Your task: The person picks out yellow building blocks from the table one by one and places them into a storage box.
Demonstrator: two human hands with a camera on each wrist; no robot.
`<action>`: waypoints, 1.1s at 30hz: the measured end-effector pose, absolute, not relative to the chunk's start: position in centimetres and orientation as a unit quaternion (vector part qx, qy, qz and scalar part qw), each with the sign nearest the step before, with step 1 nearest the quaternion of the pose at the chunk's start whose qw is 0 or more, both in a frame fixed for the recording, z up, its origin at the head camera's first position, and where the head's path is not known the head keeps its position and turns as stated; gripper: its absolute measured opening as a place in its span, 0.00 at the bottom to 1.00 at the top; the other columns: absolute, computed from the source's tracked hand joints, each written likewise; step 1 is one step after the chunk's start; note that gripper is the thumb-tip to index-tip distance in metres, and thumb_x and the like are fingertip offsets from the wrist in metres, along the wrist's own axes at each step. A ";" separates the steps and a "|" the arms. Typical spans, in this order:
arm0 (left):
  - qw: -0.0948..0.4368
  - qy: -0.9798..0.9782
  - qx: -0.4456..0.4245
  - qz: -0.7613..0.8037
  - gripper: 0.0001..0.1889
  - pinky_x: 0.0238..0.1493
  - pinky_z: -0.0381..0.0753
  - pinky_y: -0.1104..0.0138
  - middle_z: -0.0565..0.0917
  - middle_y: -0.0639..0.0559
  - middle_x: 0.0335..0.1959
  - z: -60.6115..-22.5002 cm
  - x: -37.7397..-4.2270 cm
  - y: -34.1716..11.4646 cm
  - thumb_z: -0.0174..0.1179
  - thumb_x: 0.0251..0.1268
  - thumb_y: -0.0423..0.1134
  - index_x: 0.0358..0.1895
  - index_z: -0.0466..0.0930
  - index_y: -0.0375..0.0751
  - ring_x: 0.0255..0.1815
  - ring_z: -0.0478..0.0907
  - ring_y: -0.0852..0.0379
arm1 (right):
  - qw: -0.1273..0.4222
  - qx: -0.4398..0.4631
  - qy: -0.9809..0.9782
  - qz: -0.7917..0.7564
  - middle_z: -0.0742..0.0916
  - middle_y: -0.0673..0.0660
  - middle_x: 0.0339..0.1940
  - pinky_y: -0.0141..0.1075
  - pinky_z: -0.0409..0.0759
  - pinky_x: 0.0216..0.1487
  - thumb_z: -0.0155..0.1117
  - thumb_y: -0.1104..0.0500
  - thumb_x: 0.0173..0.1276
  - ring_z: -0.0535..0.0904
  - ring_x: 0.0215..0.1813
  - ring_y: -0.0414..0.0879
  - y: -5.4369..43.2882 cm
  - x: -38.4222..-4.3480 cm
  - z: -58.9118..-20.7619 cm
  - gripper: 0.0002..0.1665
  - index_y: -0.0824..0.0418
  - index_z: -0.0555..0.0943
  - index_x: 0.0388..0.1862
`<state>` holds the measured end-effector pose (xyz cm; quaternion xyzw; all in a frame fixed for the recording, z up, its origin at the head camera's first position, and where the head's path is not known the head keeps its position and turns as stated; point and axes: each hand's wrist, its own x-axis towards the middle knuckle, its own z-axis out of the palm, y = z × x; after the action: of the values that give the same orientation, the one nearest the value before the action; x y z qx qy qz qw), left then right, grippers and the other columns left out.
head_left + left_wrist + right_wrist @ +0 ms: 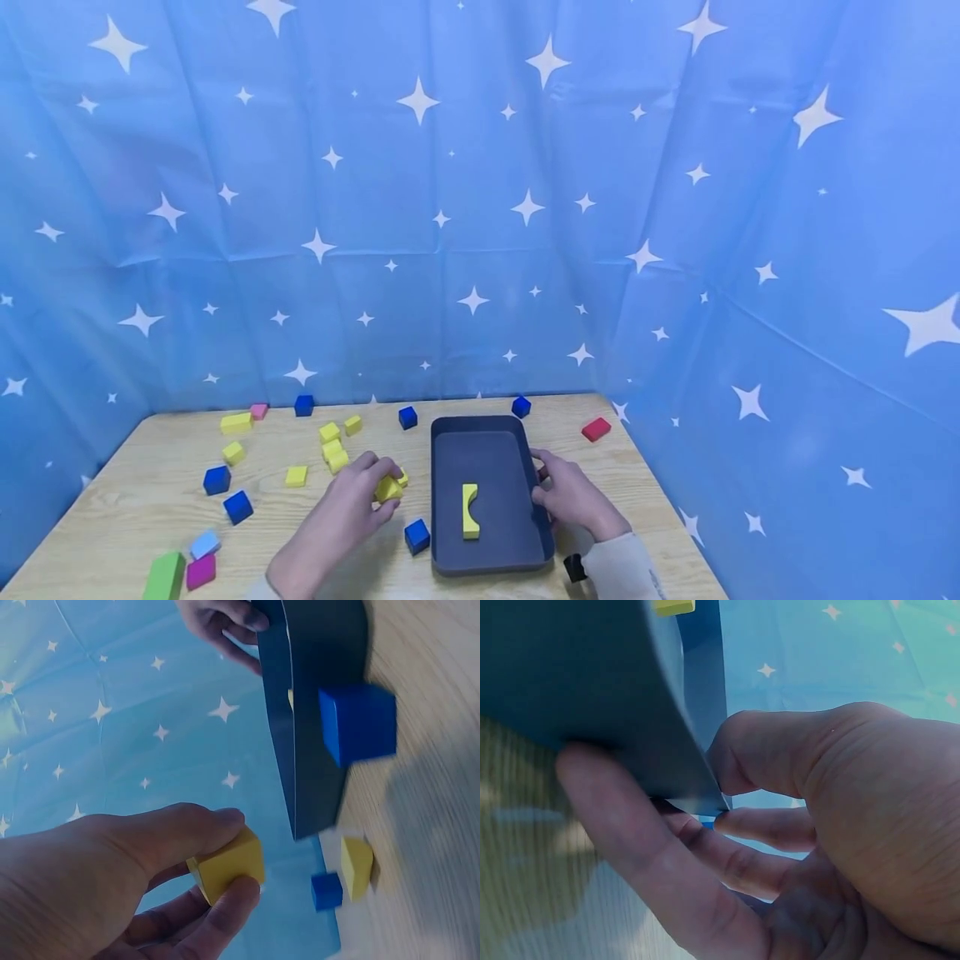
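My left hand (347, 502) pinches a yellow block (231, 864) between thumb and fingers, held just left of the dark grey tray (491, 457). Inside the tray lies a yellow arch block (470, 532). On the tray's right side my right hand (576, 497) grips the wall. Its thumb is at the rim, and the other fingers are along the outside and underside. A blue cube (417, 537) sits by the tray's near left side. Behind the held block, a yellow half-round block (355, 867) rests on the table, mostly hidden in the head view.
Several yellow blocks (296, 476) and blue cubes (238, 507) are scattered over the table's left half. At near left lie green (164, 575), magenta (201, 572) and light blue (205, 544) blocks. A red block (596, 429) is at far right. A starry blue curtain (480, 208) stands behind.
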<state>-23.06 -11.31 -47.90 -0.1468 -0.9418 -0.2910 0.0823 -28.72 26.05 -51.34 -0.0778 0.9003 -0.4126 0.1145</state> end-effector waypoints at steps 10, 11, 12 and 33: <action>0.078 -0.927 -0.219 -0.295 0.17 0.34 0.83 0.71 0.83 0.53 0.43 -48.7 -23.6 -8.9 0.85 0.67 0.31 0.55 0.92 0.40 0.36 0.75 0.65 | 0.119 -0.075 0.900 -0.413 0.90 0.71 0.61 0.46 0.94 0.27 0.66 0.72 0.79 0.87 0.32 0.51 25.7 -28.8 -51.3 0.45 0.66 0.67 0.92; 0.083 -0.924 -0.227 -0.296 0.17 0.34 0.83 0.71 0.83 0.53 0.43 -48.8 -23.6 -8.8 0.85 0.67 0.30 0.56 0.92 0.39 0.36 0.76 0.66 | 0.118 -0.074 0.900 -0.413 0.90 0.71 0.61 0.47 0.94 0.27 0.67 0.72 0.79 0.87 0.32 0.51 25.7 -28.8 -51.3 0.45 0.66 0.67 0.92; 0.087 -0.922 -0.232 -0.297 0.17 0.34 0.84 0.71 0.84 0.53 0.43 -48.8 -23.7 -8.6 0.85 0.67 0.30 0.56 0.92 0.39 0.36 0.76 0.66 | 0.118 -0.074 0.900 -0.412 0.90 0.71 0.61 0.46 0.94 0.27 0.67 0.72 0.79 0.87 0.32 0.51 25.8 -28.8 -51.3 0.45 0.66 0.67 0.92; 0.058 -0.910 -0.267 -0.311 0.17 0.35 0.82 0.72 0.86 0.51 0.47 -50.0 -24.6 -6.4 0.84 0.70 0.31 0.58 0.90 0.40 0.36 0.75 0.68 | 0.123 -0.075 0.897 -0.418 0.90 0.69 0.59 0.47 0.93 0.27 0.67 0.71 0.79 0.84 0.29 0.52 26.0 -29.0 -51.8 0.45 0.64 0.67 0.93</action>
<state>-24.58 -6.38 -49.96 -0.2673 -0.9102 -0.3110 0.0578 -29.01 26.00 -51.75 -0.0751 0.8971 -0.4176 0.1233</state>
